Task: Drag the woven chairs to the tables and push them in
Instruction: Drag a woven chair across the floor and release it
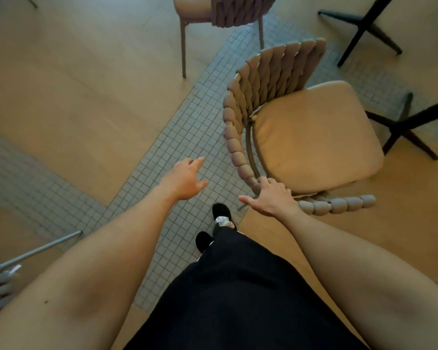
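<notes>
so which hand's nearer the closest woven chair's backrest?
Right. The right hand rests on the woven chair at its backrest rim, fingers extended. The left hand hangs open over the tiled floor, apart from it.

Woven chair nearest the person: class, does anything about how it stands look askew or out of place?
Yes. The near woven chair stands at an angle out on the floor, its seat not tucked under any table; only a black table base is beside it. The right hand rests on its woven rim; the left hand touches nothing.
</notes>
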